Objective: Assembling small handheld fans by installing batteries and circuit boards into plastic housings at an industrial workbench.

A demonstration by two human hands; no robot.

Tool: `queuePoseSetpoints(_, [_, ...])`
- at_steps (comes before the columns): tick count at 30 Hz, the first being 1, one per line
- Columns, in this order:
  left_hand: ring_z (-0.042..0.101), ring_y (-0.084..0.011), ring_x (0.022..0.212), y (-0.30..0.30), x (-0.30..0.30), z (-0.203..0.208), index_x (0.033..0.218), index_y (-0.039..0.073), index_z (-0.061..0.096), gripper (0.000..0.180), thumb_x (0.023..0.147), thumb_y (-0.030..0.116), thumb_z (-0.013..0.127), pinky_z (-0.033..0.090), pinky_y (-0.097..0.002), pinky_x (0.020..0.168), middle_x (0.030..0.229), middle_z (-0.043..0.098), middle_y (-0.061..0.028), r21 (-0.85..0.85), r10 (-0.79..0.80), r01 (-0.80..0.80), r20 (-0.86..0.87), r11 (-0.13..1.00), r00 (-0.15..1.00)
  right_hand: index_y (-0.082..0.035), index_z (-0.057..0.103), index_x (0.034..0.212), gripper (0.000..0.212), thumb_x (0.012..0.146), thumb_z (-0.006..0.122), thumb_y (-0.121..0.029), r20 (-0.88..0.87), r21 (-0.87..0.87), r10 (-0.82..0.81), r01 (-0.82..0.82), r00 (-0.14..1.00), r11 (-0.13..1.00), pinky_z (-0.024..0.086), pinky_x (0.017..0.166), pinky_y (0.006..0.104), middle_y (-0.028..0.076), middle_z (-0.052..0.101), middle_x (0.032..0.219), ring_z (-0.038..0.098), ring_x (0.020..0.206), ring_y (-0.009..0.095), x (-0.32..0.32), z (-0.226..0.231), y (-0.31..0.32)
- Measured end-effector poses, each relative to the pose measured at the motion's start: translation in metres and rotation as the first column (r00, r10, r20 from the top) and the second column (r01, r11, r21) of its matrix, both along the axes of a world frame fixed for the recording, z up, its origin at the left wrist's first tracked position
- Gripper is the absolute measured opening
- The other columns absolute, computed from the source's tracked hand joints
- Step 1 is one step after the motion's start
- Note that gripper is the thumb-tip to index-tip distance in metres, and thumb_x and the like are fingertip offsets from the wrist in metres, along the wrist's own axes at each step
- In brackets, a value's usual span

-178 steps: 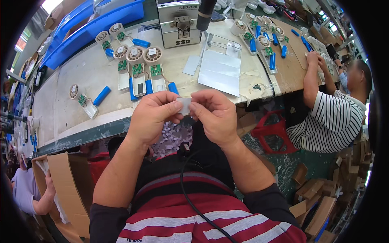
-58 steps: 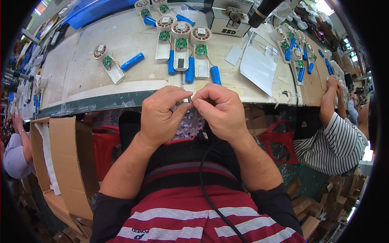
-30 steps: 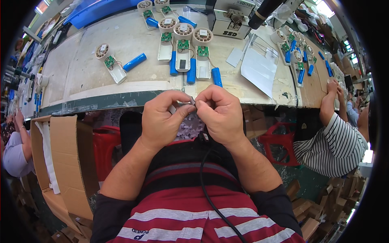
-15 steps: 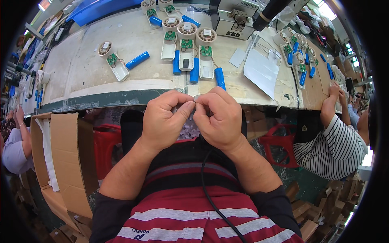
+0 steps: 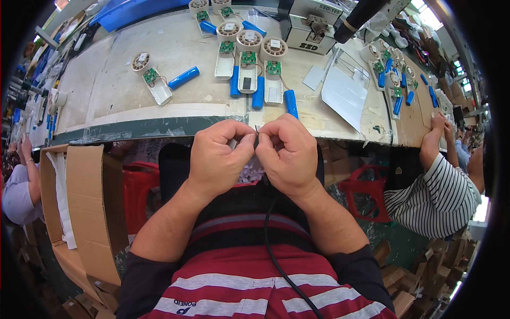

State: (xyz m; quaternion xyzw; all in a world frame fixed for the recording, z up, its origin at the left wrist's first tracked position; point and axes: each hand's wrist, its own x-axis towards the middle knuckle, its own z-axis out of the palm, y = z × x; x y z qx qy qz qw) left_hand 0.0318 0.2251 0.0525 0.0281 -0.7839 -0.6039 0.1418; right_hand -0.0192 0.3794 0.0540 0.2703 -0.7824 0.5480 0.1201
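My left hand [image 5: 217, 157] and my right hand [image 5: 288, 155] meet just off the near table edge, fingers curled in pinches. Between their fingertips a thin dark sliver [image 5: 257, 129] pokes up; most of it is covered, so its kind does not show. Beyond my hands lie white handheld fan bodies, opened up, with round heads and green circuit boards. The nearest fan body [image 5: 273, 90] has a blue cylindrical battery [image 5: 290, 103] wired to it. Another fan body [image 5: 160, 92] lies apart to the left, its blue battery [image 5: 183, 77] beside it.
A white sheet [image 5: 344, 90] lies to the right of the fans, below a grey metal machine [image 5: 308, 29]. A blue bin [image 5: 133, 11] stands at the far left. An open cardboard box [image 5: 87, 202] is left of me. A person in a striped shirt [image 5: 438, 196] sits at the right.
My hands stay together and the fingertips shift slightly, showing a bit more of the dark sliver. The table scene moves a little to the right in view.
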Motion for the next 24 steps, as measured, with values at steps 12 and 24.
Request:
queuePoseSetpoints(12, [0.058,-0.0030,0.071,-0.0034,0.0033,0.0073,0.100,-0.003,0.076,0.011,0.098,0.007,0.072,0.048,-0.0228,0.064,0.082,0.072,-0.0003,0.019,-0.022,0.021,0.049,1.000,0.999,-0.004,0.067,0.085,0.010,0.079,0.073,0.002,-0.263,0.097,0.026,0.000,0.964,0.995,0.049,0.056,0.0401,0.011,0.059,0.077,0.060,0.064,0.031,-0.0011,0.0018,0.0004])
queuePoseSetpoints(24, [0.070,-0.0185,0.069,-0.0020,0.0015,0.0077,0.092,-0.002,0.074,0.008,0.089,0.005,0.072,0.054,-0.0321,0.067,0.079,0.073,-0.0136,-0.058,0.032,-0.033,-0.031,0.998,0.999,-0.004,0.066,0.084,0.010,0.080,0.073,0.002,-0.190,0.057,0.017,-0.007,0.982,0.998,0.049,0.056,0.0391,0.012,0.059,0.076,0.060,0.062,0.030,0.0035,0.0049,-0.0012])
